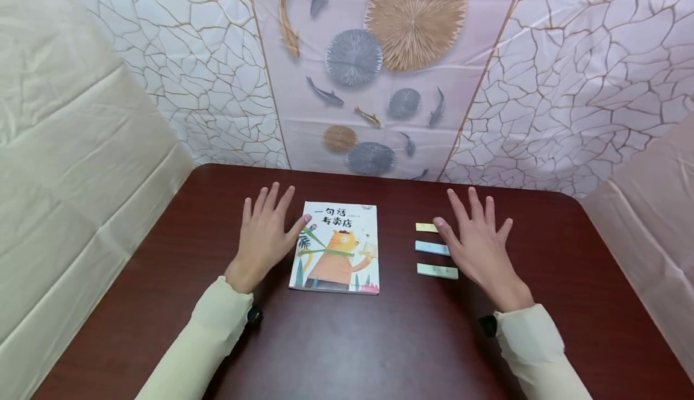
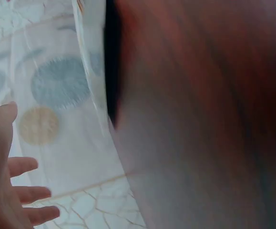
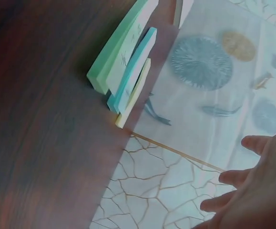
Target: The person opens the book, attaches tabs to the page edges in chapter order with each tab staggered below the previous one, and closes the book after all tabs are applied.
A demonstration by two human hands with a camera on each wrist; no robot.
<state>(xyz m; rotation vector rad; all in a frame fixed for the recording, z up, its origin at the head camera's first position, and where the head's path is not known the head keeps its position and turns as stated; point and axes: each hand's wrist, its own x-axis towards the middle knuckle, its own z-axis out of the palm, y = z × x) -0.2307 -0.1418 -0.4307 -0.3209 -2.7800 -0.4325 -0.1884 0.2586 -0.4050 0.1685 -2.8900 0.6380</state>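
Note:
A picture book (image 1: 336, 261) with a cartoon animal in orange on its white cover lies flat on the dark red table. My left hand (image 1: 262, 237) is at the book's left side, fingers spread, its thumb overlapping the cover in the head view; it grips nothing. Three sticky note pads lie in a column to the right: yellow (image 1: 426, 227), blue (image 1: 431, 247) and green (image 1: 437, 271). Spread-fingered and holding nothing, my right hand (image 1: 479, 249) hovers just right of them, partly hiding the yellow and blue ones. The right wrist view shows the green pad (image 3: 123, 52) as the thickest.
The table (image 1: 347, 340) has rounded far corners. Behind it hangs a cloth (image 1: 358, 105) printed with fish and round leaves. Pale fabric (image 1: 70, 165) walls in the left side, and more (image 1: 650, 219) stands at the right.

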